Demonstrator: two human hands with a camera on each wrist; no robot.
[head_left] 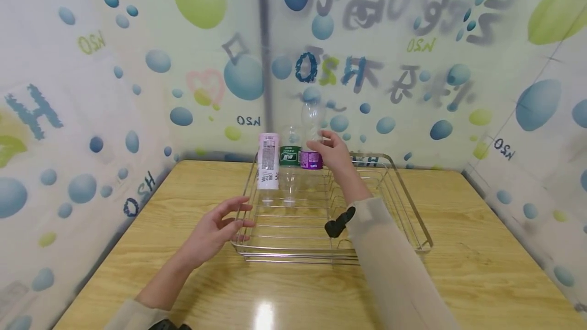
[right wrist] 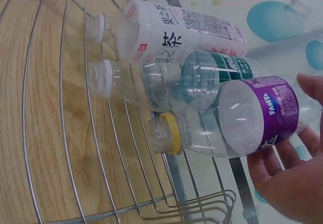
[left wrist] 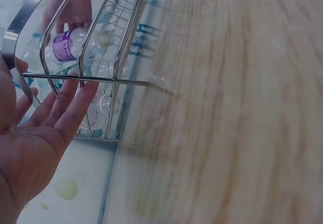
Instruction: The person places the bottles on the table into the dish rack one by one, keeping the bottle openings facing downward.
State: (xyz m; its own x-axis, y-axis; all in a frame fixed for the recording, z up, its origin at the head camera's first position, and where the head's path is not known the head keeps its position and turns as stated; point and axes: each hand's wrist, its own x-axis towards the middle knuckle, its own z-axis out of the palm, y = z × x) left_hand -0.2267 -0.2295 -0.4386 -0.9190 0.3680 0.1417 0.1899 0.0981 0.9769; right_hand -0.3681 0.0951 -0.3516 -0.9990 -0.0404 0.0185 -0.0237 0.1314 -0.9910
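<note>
My right hand (head_left: 337, 154) grips a clear plastic bottle (right wrist: 237, 118) with a purple Fanta label. The bottle is held neck down over the back of the wire rack (head_left: 293, 252), and a yellow ring circles its uncapped neck. Right beside it, also neck down, are a clear bottle with a green label (head_left: 290, 157) and one with a white-and-pink label (head_left: 268, 162). At the rack's left side is my left hand (head_left: 213, 230), its fingers loosely extended and touching the wires in the left wrist view.
The rack stands on a wood-grain table (head_left: 458, 218). Smaller wire loops (right wrist: 222, 201) form dividers inside it. Patterned panels (head_left: 390, 39) with blue and green spots enclose the back and both sides. A black strap (head_left: 339, 223) is on the right wrist.
</note>
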